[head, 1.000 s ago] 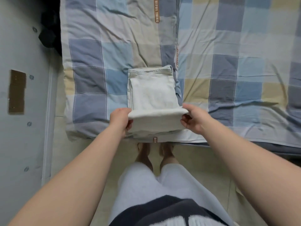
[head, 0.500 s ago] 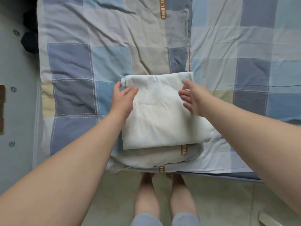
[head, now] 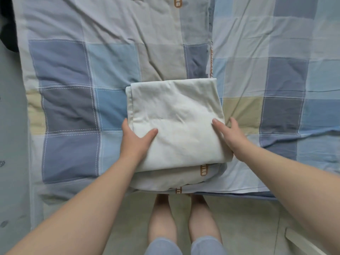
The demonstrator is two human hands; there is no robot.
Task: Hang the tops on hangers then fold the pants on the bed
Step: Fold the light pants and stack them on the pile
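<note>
The pale cream pants [head: 176,118] lie folded into a thick rectangle on the checked quilt [head: 110,70], near the bed's front edge. My left hand [head: 136,140] lies at the bundle's left side, thumb flat on top and fingers straight along the edge on the quilt. My right hand [head: 230,135] mirrors it at the right side, thumb on the cloth and fingers stretched out beside it. No tops or hangers are in view.
The blue, grey and beige quilt covers the whole bed and overhangs its front edge [head: 239,192]. A folded cream part of the bedding [head: 165,177] sits under the pants. My bare feet [head: 184,205] stand on the tiled floor. A dark object [head: 7,24] sits far left.
The lower half of the pants went up and over onto the upper half. Both hands then slid from the far end back to the near sides. The camera leaned closer.
</note>
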